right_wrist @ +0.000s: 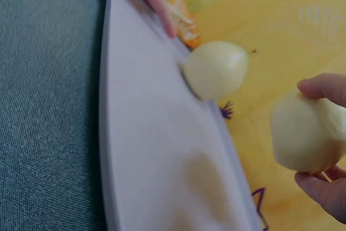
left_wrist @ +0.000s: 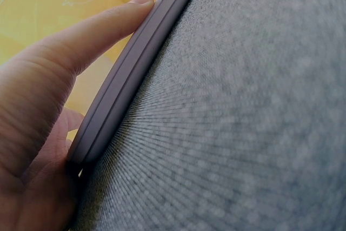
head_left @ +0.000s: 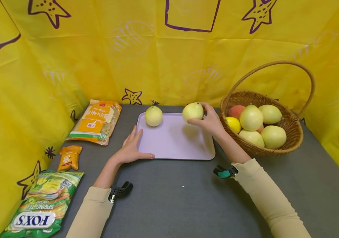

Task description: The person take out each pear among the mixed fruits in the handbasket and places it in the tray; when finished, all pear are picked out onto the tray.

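Observation:
A pale lilac tray lies on the grey table. My left hand rests at its near left corner, thumb along the front rim and fingers by the left side. In the left wrist view the thumb touches the tray's rim. One pale green pear sits at the tray's far left. My right hand holds another pear between thumb and fingers. This pear is above the tray's far right part, and a shadow falls below it. In the right wrist view the held pear looks clear of the tray.
At the right stands a wicker basket with a tall handle, containing several pears, a yellow lemon-like fruit and reddish fruit. On the left lie an orange snack bag, a small orange packet and a green candy bag. Yellow cloth hangs behind.

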Demonstrator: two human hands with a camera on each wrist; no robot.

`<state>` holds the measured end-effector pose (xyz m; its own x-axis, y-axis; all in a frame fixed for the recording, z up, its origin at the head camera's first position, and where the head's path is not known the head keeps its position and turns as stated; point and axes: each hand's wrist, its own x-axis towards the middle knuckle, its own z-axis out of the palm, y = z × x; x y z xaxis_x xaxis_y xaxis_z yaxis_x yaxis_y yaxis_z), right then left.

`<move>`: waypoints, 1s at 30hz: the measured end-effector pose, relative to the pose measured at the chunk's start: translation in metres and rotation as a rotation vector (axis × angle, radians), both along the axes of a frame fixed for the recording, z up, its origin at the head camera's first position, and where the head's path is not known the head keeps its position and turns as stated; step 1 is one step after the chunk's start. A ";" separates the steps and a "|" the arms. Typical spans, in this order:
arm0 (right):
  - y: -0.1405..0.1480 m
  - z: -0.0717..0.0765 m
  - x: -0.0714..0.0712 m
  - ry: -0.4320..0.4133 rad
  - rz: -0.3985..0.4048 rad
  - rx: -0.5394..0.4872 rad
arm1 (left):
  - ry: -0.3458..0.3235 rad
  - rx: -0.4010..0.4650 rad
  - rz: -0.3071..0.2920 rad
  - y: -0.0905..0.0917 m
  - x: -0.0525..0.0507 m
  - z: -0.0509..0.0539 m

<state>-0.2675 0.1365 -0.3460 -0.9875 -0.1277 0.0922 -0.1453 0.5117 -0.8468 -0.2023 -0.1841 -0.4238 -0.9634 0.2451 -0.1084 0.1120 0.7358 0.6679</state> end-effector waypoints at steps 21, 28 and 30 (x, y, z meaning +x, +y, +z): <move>-0.036 -0.045 -0.026 0.029 0.026 0.096 | 0.013 -0.019 -0.002 0.000 0.000 0.000; -0.047 -0.051 -0.029 0.053 0.022 0.100 | 0.009 -0.015 -0.003 0.000 0.000 0.000; -0.049 -0.052 -0.030 0.055 0.018 0.104 | 0.012 -0.010 -0.004 0.000 0.000 0.000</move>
